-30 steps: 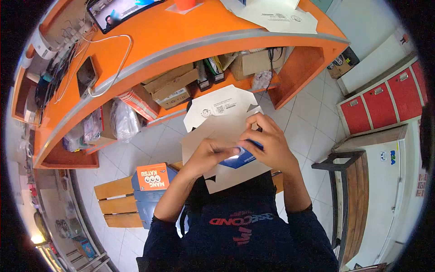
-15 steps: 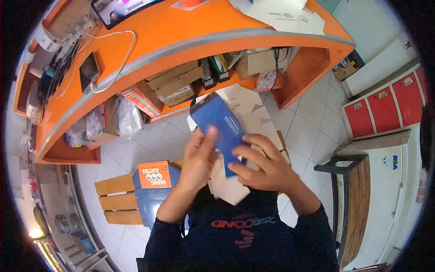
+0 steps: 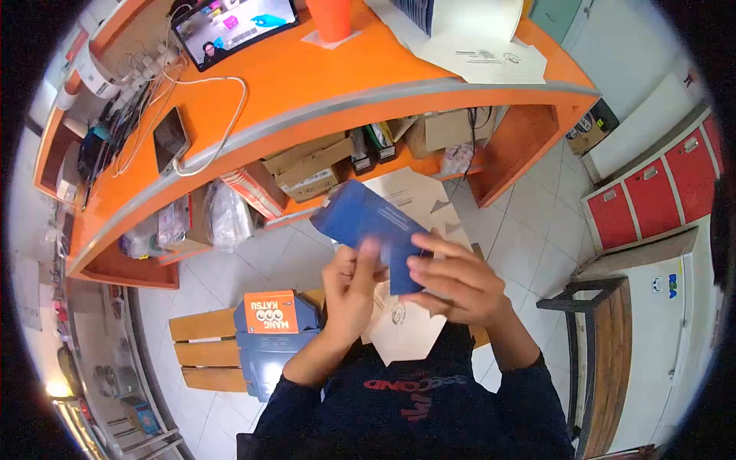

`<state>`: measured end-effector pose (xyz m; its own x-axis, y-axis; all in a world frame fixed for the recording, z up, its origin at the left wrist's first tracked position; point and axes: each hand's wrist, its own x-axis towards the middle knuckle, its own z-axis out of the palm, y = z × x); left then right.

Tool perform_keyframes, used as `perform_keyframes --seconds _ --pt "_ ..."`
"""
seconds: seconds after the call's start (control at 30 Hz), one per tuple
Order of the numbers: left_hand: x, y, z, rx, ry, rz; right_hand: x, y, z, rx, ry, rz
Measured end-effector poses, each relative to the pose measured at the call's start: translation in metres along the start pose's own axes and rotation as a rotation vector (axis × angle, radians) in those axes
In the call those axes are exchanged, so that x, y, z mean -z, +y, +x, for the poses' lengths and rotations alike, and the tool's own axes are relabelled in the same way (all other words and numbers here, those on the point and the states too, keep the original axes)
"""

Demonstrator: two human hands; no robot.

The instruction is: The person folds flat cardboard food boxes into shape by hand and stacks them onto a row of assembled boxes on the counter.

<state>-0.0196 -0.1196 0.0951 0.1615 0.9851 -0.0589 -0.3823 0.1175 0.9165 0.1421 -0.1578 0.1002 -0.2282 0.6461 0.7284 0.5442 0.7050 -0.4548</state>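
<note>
In front of my torso I hold a blue cardboard box [image 3: 368, 215] with small pale print, tilted up to the left and slightly blurred. My left hand [image 3: 354, 284] grips its lower left side, thumb across the face. The fingers of my right hand [image 3: 460, 282] wrap the lower right end. Under the box lies a cream flat cardboard blank [image 3: 408, 330] with a small printed emblem, resting against my lap and reaching forward beyond the box. To the left, a dark blue flattened box [image 3: 270, 356] with an orange panel [image 3: 271, 313] lies on a slatted wooden bench [image 3: 203, 330].
Ahead curves an orange counter [image 3: 307, 84] with a tablet [image 3: 234, 31], a phone [image 3: 171, 140], a white cable, an orange cup [image 3: 330, 19] and more cream blanks [image 3: 491, 57]. Cardboard boxes [image 3: 307, 172] and plastic bags fill its lower shelf. A dark-framed bench [image 3: 602, 360] stands right.
The blue box has tipped further to the left, and both hands have shifted with it. My right fingers lie straighter along its edge. The camera view has moved slightly.
</note>
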Motion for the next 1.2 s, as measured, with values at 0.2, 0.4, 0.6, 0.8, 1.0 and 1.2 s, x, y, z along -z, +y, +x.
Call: perform_keyframes --seconds 0.2,0.4,0.6,0.8,1.0,1.2 --pt "-0.023 -0.015 -0.009 -0.315 -0.074 0.465 -0.002 0.010 -0.003 -0.080 0.291 -0.081" --pt "-0.066 0.006 0.017 -0.871 -0.619 1.073 0.067 0.025 0.008 -0.360 0.210 0.055" --pt "-0.172 0.045 0.080 -1.247 -0.742 0.937 0.151 0.079 0.058 -0.252 0.641 -0.046" --pt "-0.164 0.091 0.143 -1.142 -0.558 1.124 0.248 0.184 0.114 -0.571 0.303 -0.234" --pt "-0.150 0.070 0.270 -0.721 -0.440 1.380 0.246 0.289 0.148 -0.584 0.082 -0.371" --pt "-0.154 0.063 0.313 -0.545 -0.386 1.477 0.221 0.269 0.178 -0.741 0.060 -0.130"
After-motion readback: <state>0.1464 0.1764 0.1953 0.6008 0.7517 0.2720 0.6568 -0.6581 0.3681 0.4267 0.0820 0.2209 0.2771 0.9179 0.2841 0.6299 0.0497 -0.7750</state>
